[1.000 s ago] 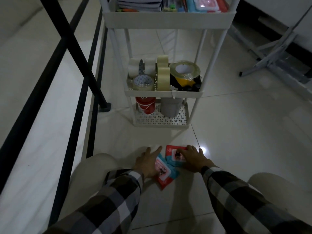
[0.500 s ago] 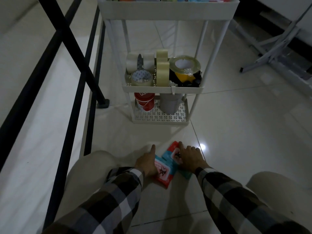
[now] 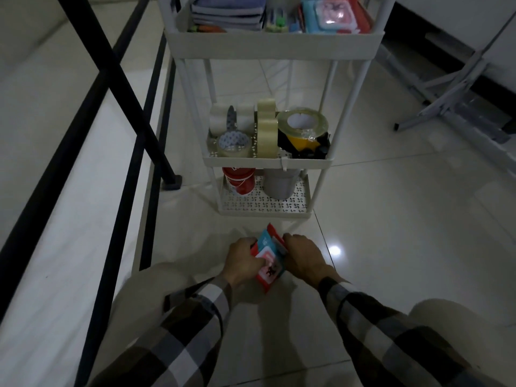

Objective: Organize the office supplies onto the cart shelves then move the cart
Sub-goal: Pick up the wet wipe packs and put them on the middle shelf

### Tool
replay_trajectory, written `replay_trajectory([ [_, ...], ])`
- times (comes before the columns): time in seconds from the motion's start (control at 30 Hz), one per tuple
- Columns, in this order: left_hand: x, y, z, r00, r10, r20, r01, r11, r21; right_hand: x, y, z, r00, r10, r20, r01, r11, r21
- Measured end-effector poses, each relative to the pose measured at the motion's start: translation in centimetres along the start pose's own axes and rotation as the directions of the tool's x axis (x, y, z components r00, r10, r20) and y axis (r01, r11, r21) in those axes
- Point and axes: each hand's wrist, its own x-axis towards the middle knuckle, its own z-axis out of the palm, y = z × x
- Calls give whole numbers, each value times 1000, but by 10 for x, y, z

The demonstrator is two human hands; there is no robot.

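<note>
A white three-shelf cart [image 3: 275, 48] stands on the tiled floor in front of me. Its top shelf holds notebooks [image 3: 227, 12], pens and red and blue packets. Several tape rolls [image 3: 266, 132] fill the middle shelf, and a red can [image 3: 239, 181] and a grey cup [image 3: 279, 184] sit on the bottom one. Just before the cart, my left hand [image 3: 241, 261] and my right hand [image 3: 303, 255] press a small stack of red and blue packets [image 3: 269, 259] between them, tilted up off the floor.
A black metal table frame [image 3: 125, 88] with a foot [image 3: 171, 184] stands left of the cart, beside a pale raised surface. A grey folding stand [image 3: 452, 90] is at the far right. My knees flank the packets. Open tiled floor lies to the right.
The packets lay spread flat on the floor under my hands; now both hands have gathered them into one stack and raised it on edge.
</note>
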Motion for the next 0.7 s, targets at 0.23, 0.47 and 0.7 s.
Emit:
replay_trajectory([
  [0.23, -29, 27, -58, 998, 44, -34, -50, 975, -215, -22, -3, -52, 969, -97, -228, 160, 947, 277],
  [0.47, -59, 68, -110, 984, 111, -142, -152, 934, -324, -62, -1, -71, 910, -116, -398, 292, 861, 416],
  [0.7, -77, 134, -147, 936, 212, -282, -312, 869, -383, -88, -13, -144, 838, -76, -541, 342, 845, 411],
])
